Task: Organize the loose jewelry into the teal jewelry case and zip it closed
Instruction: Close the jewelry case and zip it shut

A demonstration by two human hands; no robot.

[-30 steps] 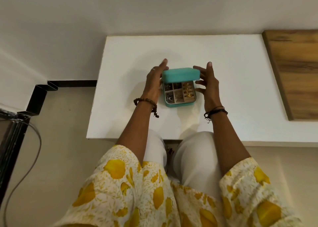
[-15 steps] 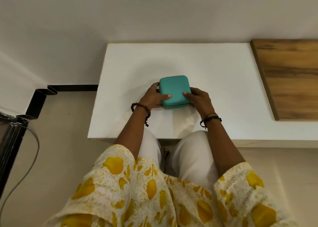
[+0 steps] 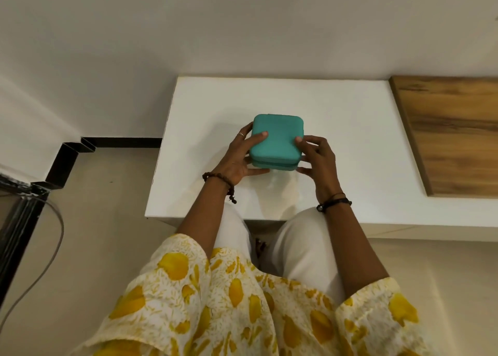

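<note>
Now both hands are wrapped round the teal jewelry case [image 3: 276, 140] on the white table [image 3: 336, 118], left hand [image 3: 239, 156] and right hand [image 3: 316, 159] on its sides, but if it tips before it's zipped, jewelry could spill out

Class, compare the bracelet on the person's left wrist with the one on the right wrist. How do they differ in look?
The left bracelet is brown with round beads; the right bracelet is black and thin, like a cord. The left bracelet has a beaded tail hanging down; the right bracelet shows none. Both sit at the wrist of a hand gripping the teal jewelry case.
</note>
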